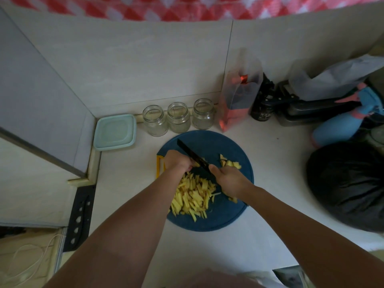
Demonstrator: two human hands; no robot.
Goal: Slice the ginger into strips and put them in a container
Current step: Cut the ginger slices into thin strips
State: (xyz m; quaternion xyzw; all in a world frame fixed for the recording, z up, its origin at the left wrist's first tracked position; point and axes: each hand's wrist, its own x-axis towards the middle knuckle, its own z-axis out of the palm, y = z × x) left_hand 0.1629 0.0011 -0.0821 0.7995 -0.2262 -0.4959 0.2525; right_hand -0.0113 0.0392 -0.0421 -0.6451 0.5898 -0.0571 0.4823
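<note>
Right hand (pixel 230 181) around knife (pixel 191 151)

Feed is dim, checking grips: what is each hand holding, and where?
The right hand grips the black knife by its handle. The left hand curls over a ginger piece beside the blade; its exact hold is hidden.

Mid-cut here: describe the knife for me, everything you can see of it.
The knife has a long, straight blade that looks black and matte. Its handle is hidden inside the right hand, which grips it. The blade slants from that hand up and left, over the round blue cutting board. The left hand sits against its left side, fingers curled on a ginger piece. Whether the edge touches the board cannot be told.
</note>
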